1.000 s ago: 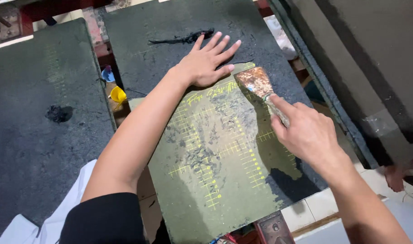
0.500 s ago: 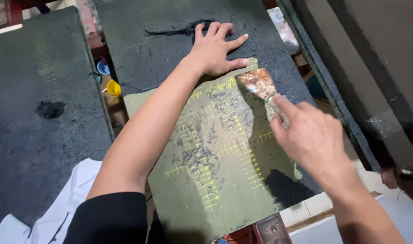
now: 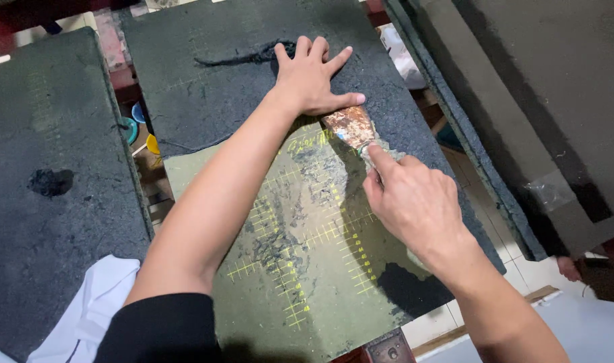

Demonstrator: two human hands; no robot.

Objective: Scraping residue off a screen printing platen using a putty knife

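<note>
Your left hand [image 3: 309, 79] lies open, palm down, fingers spread on the black coating of the green gridded board [image 3: 300, 269]. Your right hand [image 3: 414, 202] grips a putty knife [image 3: 351, 128]; its rusty blade rests on the board just below your left thumb.

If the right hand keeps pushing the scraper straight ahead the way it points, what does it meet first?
Probably the left hand: the scraper in the right hand points up-left, its blade edge just short of that thumb, which lies flat on the dark coating.
</note>
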